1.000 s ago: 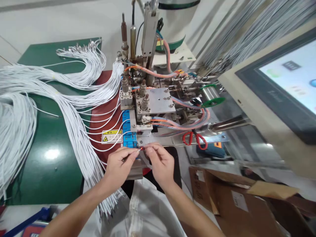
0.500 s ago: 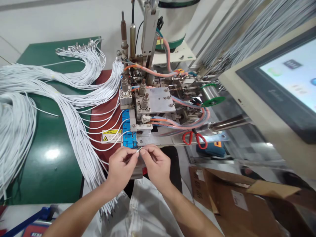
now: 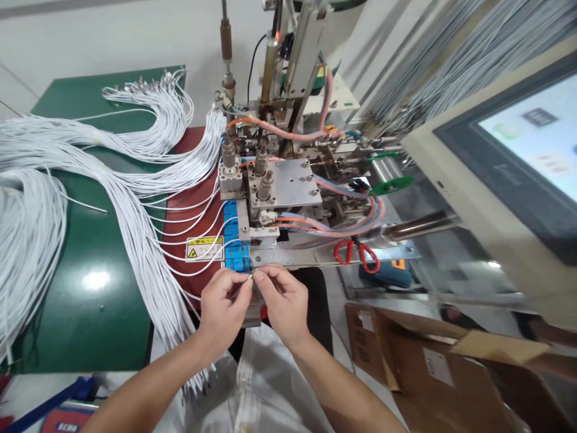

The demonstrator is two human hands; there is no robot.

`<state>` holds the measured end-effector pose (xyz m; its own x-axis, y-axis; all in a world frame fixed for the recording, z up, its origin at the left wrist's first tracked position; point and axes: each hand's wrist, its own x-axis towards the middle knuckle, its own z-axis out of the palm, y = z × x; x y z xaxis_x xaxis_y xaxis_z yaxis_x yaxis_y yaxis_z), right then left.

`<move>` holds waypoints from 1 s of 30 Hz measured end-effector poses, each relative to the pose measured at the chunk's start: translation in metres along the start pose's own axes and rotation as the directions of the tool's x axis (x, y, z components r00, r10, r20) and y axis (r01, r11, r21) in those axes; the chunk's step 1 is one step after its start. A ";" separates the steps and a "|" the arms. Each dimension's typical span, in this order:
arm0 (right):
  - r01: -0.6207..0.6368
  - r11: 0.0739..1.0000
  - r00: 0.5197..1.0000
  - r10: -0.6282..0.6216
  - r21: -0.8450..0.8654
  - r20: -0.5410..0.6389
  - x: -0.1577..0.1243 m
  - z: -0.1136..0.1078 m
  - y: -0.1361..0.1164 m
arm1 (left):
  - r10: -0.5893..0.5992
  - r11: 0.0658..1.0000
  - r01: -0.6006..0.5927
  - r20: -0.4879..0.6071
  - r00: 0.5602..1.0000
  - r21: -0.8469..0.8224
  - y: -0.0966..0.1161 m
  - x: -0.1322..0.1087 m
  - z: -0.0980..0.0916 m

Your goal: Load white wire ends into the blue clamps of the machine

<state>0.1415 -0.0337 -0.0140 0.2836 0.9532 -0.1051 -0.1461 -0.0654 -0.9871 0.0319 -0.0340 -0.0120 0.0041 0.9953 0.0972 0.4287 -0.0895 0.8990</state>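
My left hand is closed in a pinch on a white cable, close to its end. Fingertip to fingertip with it, my right hand pinches the tip of the same cable; the tip's detail is too small to make out. Both hands are just in front of a row of blue clamps on the machine. Several white cables run into these clamps from a long bundle of white cables, which hangs over the table edge left of my left hand.
A green table carries more white cable bundles. Red-handled scissors lie on the machine's front edge. A solder wire spool sits behind them. A screen juts in at right, above an open cardboard box.
My hands stay pinched together and have drawn slightly closer, the right one shifting a little left. At the machine's back, the tall upright unit with its brass-coloured cylinder has moved right.
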 end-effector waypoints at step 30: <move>0.325 0.901 0.927 -0.245 -0.287 0.283 0.007 -0.013 -0.003 | -0.176 0.983 0.179 0.093 0.980 -0.033 0.005 0.012 -0.017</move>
<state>0.1558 -0.0304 -0.0131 0.0309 0.9834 0.1786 0.2322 0.1668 -0.9583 0.0188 -0.0235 0.0009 0.0130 0.9946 -0.1026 0.3926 0.0892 0.9154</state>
